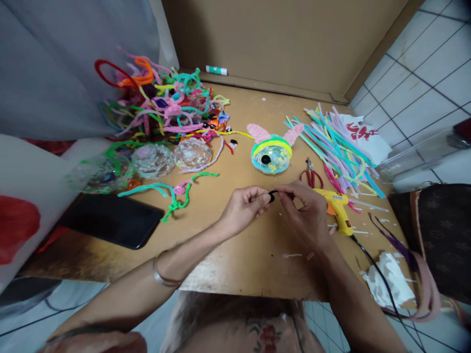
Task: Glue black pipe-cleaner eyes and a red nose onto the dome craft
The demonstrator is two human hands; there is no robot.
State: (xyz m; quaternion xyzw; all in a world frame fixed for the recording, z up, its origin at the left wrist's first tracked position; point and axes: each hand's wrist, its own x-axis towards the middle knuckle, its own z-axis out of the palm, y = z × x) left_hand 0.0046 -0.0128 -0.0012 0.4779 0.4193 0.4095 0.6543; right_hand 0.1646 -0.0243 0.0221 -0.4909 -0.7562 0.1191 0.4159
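My left hand [245, 206] and my right hand [305, 211] meet above the middle of the wooden table [243, 260]. Both pinch a small black round piece [272, 196] between thumb and fingertips. Just beyond them sits a clear dome craft [271, 156] ringed in yellow, green and blue, with two pink pipe-cleaner ears and one black eye stuck on it. A yellow glue gun [340, 211] lies right beside my right hand, its black cord running toward me.
A tangled heap of coloured pipe cleaners [165, 100] and two clear domes [172, 158] lie at the left. Straight pipe cleaners [334, 147] fan out at the right, by red pliers [311, 175]. A black phone [110, 220] lies near left. A glue stick [216, 70] is at the back.
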